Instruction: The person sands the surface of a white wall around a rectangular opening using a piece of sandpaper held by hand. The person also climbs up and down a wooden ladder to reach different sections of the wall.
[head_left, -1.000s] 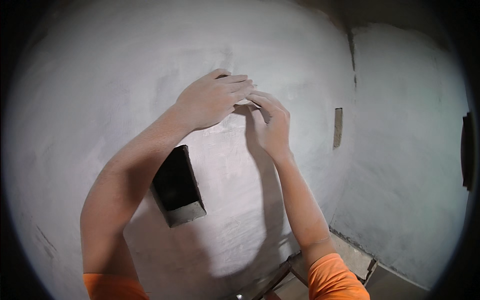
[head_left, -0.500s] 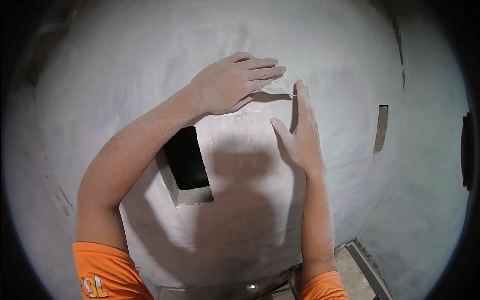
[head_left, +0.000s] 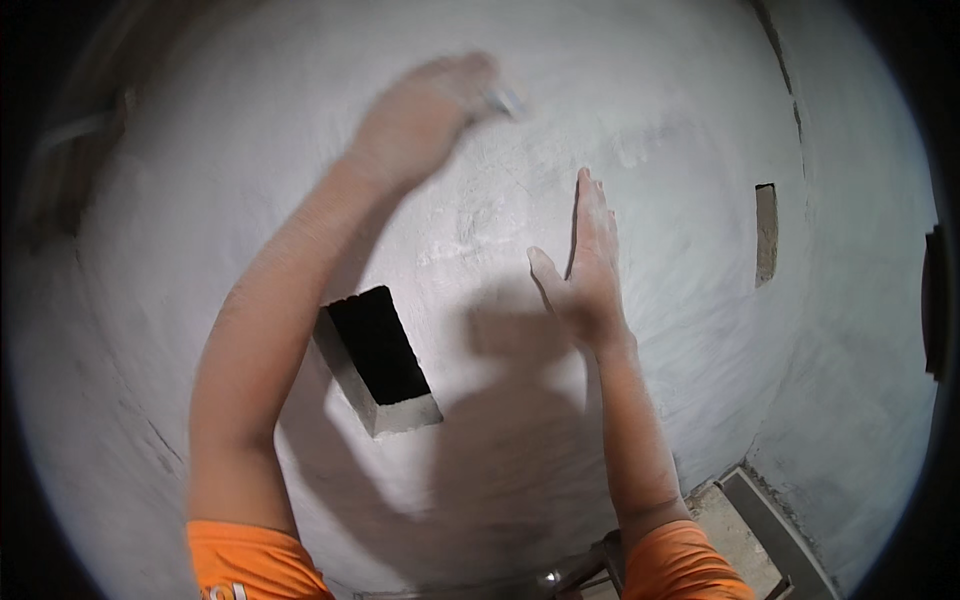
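Observation:
My left hand (head_left: pixel 425 110), smeared by motion, is curled at the upper part of a pale plastered wall (head_left: pixel 680 230). From its fingers sticks out the edge of a small pale sheet with bluish marks, which looks like sandpaper (head_left: pixel 508 101). Most of that sheet is hidden by the hand. To the right and lower down, my right hand (head_left: pixel 592 265) is flat at the wall, fingers pointing up and thumb held apart, with nothing in it. Pale dust coats both hands and forearms.
A dark rectangular opening (head_left: pixel 380 345) is cut into the wall below my left forearm. A narrow slot (head_left: pixel 766 235) lies farther right, near the corner with the side wall (head_left: pixel 860 300). At lower right are a grey rail (head_left: pixel 780 530) and a pale board (head_left: pixel 735 540).
My left hand has moved up and left, away from my right hand, taking the sheet of sandpaper along. My right hand stays flat at the wall. The view has shifted slightly.

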